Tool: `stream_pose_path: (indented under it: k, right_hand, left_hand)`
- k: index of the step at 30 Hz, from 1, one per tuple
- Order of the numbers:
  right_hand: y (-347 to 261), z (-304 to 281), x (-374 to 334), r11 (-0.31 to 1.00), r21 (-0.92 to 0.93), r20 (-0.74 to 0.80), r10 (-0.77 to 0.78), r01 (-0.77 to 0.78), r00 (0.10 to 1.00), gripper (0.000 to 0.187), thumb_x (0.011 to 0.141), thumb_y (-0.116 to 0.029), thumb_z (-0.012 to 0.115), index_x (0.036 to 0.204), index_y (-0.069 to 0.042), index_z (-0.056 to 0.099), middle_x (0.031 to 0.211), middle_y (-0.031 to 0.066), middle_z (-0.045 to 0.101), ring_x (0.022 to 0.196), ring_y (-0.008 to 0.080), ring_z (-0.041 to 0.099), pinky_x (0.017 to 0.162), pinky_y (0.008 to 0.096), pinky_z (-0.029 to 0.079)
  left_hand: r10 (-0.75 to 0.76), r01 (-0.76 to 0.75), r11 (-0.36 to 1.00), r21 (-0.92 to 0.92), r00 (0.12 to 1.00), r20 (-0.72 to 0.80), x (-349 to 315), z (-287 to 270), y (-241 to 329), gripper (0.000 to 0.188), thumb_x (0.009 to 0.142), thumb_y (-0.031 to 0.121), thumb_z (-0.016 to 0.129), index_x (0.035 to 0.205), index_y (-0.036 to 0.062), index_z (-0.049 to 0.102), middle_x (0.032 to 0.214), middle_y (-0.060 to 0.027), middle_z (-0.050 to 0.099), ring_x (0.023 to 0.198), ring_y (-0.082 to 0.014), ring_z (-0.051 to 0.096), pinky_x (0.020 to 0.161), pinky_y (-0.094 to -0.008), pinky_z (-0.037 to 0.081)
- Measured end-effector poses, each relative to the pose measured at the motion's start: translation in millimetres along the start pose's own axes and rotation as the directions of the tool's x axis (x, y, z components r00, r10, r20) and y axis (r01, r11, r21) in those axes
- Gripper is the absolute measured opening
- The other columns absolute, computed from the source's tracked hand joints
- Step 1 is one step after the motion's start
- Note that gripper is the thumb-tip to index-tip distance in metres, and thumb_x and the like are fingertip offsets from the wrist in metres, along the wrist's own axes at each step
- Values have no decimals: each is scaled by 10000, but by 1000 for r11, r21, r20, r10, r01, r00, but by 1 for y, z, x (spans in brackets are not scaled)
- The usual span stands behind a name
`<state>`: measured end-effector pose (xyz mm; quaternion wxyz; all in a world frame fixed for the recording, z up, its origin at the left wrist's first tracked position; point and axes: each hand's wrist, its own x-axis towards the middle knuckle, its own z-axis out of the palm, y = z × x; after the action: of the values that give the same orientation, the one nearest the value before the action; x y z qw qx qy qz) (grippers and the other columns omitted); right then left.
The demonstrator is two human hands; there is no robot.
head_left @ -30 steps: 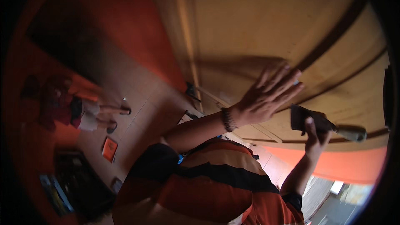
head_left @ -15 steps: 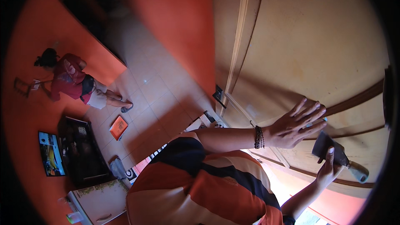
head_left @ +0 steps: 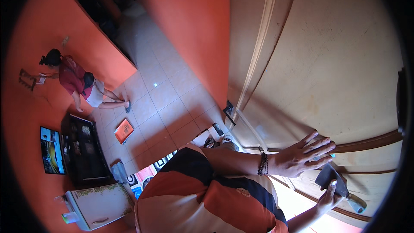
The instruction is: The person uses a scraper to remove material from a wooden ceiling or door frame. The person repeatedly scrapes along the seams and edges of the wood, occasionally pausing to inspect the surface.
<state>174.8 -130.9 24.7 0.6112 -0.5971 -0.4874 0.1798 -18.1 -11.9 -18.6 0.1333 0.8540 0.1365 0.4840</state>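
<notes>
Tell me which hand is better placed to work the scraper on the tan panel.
The right, most likely: the right hand grips the scraper in front of the tan panel, while the left hand has its fingers spread, not around the tool.

"How's the left forearm [head_left: 235, 162] lying?"

"Stretched toward three o'clock. The left hand [head_left: 296, 159] sits at four, back showing, fingers [head_left: 319, 145] splayed toward two."

"And the right hand [head_left: 328, 200]?"

"Near the left, on its five o'clock side, clenched in a grip, thumb [head_left: 331, 187] toward twelve. The right forearm [head_left: 304, 220] slants toward two."
</notes>
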Motion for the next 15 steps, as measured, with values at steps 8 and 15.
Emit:
stream_pose_path:
  k: [8,15]
  right_hand:
    - [5,-2,-4,993,77,-19,89,-87,996,481,872,-379,697,1057,41,554,895,80,594,659,112,546,462,192,384]
    - [32,-20,-12,978,185,128,75,-98,989,350,909,-254,654,1096,4,508,868,72,557,648,111,532,378,206,384]
  left_hand:
    - [65,-64,997,53,998,-15,3,-2,-3,651,897,196,619,1459,74,314,1529,-175,241,1443,-329,198,1168,-587,135]
    - [45,-85,970,-226,983,-177,5,-27,-1,482,833,-21,615,1302,-11,505,1399,-228,452,1312,-365,441,1125,-565,271]
